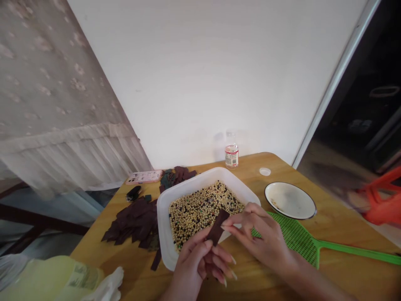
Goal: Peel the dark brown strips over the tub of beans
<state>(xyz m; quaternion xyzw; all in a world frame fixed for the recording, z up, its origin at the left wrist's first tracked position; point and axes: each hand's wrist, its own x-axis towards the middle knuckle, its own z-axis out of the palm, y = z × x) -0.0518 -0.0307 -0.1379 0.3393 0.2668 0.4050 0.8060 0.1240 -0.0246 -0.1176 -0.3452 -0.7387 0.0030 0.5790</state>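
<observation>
A dark brown flat strip stands tilted above the tray, pinched at its lower end by my left hand. The fingertips of my right hand press against its right edge. Both hands hover over the near corner of a white plastic tray, which is filled with pale round beans mixed with dark ones. To the left of the tray lies a heap of similar dark strips. My right wrist rests above a green plastic fly swatter.
A white enamel plate with a dark rim, a small water bottle, a bottle cap, a pink-cased phone and a black key fob stand on the wooden table. A plastic bag sits front left; an orange stool stands right.
</observation>
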